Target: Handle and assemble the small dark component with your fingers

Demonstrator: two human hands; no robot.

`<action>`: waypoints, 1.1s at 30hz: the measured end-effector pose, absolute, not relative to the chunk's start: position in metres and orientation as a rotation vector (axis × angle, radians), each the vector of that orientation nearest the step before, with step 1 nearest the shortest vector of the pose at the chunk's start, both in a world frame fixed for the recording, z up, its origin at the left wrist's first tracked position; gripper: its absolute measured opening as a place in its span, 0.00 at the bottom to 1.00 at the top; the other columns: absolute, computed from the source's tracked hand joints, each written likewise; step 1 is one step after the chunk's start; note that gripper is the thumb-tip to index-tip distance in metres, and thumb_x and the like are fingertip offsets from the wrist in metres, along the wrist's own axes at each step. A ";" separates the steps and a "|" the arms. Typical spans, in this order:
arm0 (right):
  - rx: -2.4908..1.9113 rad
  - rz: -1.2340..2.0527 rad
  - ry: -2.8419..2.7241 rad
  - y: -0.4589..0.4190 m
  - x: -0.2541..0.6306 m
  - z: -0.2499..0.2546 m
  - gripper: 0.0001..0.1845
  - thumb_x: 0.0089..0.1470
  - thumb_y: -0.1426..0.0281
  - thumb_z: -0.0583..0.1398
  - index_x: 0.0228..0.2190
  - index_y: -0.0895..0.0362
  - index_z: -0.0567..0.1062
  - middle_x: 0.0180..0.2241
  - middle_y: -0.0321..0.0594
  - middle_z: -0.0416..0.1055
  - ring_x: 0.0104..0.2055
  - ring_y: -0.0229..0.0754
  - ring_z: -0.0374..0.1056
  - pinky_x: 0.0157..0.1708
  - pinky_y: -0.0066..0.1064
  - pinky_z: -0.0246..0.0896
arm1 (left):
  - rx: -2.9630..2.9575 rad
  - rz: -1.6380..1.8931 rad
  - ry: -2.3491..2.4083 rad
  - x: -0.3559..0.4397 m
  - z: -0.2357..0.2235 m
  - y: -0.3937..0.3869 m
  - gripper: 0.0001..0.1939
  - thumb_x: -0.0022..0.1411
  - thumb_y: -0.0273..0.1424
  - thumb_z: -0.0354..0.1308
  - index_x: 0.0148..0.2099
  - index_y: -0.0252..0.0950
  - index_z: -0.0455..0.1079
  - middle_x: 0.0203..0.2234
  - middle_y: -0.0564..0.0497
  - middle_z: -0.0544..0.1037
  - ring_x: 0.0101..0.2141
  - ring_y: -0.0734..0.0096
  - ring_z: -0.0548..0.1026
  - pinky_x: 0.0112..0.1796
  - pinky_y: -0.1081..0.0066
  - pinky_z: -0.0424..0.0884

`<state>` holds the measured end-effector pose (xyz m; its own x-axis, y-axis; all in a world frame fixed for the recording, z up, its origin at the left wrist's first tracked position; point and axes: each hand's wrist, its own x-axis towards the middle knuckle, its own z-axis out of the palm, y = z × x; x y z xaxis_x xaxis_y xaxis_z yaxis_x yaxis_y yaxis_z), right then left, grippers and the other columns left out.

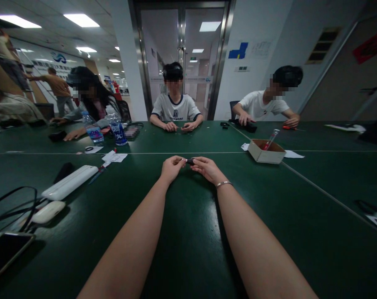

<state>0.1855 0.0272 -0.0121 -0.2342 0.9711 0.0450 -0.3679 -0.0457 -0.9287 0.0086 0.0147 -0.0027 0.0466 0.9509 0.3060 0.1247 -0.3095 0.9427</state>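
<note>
My left hand (172, 167) and my right hand (207, 167) meet over the dark green table (188, 232), both arms stretched forward. Between their fingertips sits a small black object (190, 161), pinched from both sides. The fingers of each hand are curled round it. It is too small to name. A thin bracelet circles my right wrist.
A small cardboard box (266, 151) with a red-handled tool stands to the right on white paper. At left lie a white power strip (69, 182), a white charger, cables and a phone (6, 252). Water bottles (93, 129) and three seated people are across the table.
</note>
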 end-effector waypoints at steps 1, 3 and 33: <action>-0.792 1.535 -1.093 0.027 0.185 -0.012 0.08 0.46 0.75 0.70 0.31 0.60 0.77 0.30 0.41 0.76 0.30 0.40 0.74 0.34 0.29 0.75 | 1.544 1.344 1.137 0.008 -0.004 0.016 0.16 0.51 0.41 0.62 0.34 0.32 0.73 0.24 0.48 0.77 0.27 0.70 0.74 0.34 0.69 0.69; -0.782 1.529 -1.101 0.026 0.184 -0.012 0.10 0.44 0.75 0.70 0.31 0.60 0.77 0.31 0.41 0.76 0.31 0.40 0.75 0.35 0.29 0.75 | 1.533 1.331 1.159 0.007 -0.006 0.019 0.16 0.51 0.42 0.63 0.33 0.32 0.73 0.24 0.48 0.76 0.26 0.70 0.73 0.32 0.70 0.69; -0.717 1.373 -1.191 0.024 0.172 -0.010 0.22 0.33 0.72 0.73 0.35 0.57 0.79 0.34 0.37 0.72 0.35 0.40 0.72 0.41 0.33 0.71 | 1.410 1.387 1.323 0.001 -0.015 0.029 0.25 0.50 0.53 0.59 0.24 0.33 0.72 0.18 0.51 0.72 0.20 0.75 0.66 0.24 0.73 0.60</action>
<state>0.1721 0.0239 -0.0099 -0.1889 0.9590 0.2112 -0.3446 0.1366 -0.9287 0.0009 0.0287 -0.0152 -0.1185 0.9702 0.2113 0.1655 -0.1906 0.9676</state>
